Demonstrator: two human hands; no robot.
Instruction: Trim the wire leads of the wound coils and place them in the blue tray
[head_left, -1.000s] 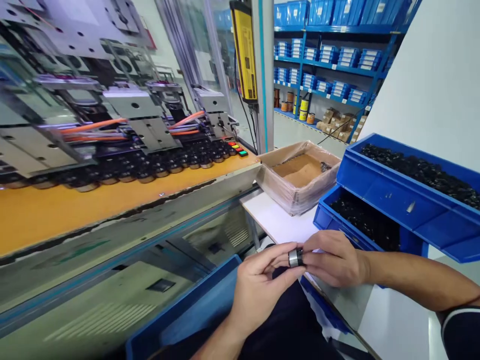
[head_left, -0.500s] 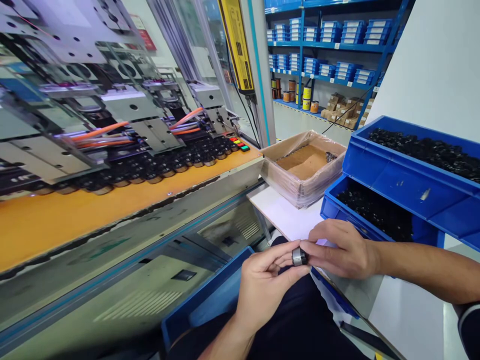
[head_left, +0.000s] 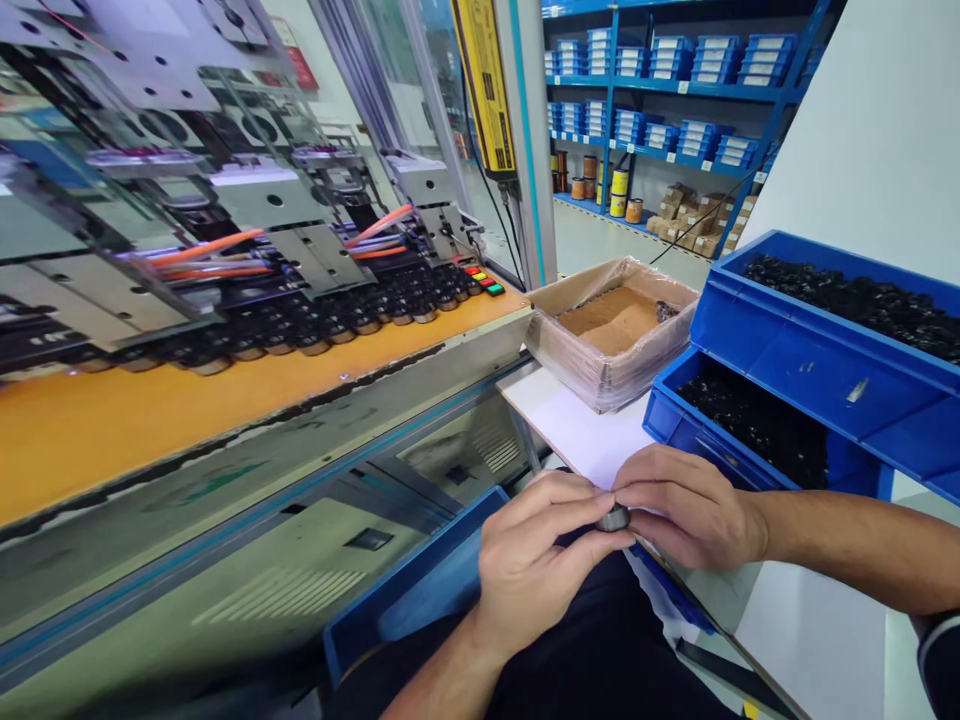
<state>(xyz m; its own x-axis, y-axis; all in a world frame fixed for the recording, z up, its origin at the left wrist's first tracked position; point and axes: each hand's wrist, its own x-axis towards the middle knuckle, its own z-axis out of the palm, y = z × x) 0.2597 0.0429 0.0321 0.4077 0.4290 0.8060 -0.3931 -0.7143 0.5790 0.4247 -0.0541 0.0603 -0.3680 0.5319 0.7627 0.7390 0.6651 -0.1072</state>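
Between my two hands, over my lap, is a small round motor core (head_left: 615, 518), grey metal around its side with a dark top. My left hand (head_left: 536, 555) grips it from the left between thumb and fingers. From the right, the fingertips of my right hand (head_left: 679, 505) press against the same core, covering part of it. Just beyond my right hand stands a lower blue bin (head_left: 686, 432) of small black plastic parts. An upper blue bin (head_left: 795, 345) above it holds more black parts.
Left of me is a machine with an orange worktop (head_left: 360, 362), lined with several black-and-metal cores (head_left: 307, 335). A plastic-wrapped cardboard box (head_left: 600, 375) sits on a white table (head_left: 551, 415). Below the machine's edge lies a blue crate (head_left: 420, 590). Blue shelving (head_left: 686, 88) stands behind.
The core has turned between my fingers, its dark end now facing up. My left fingers have closed over it, and the view has shifted slightly.
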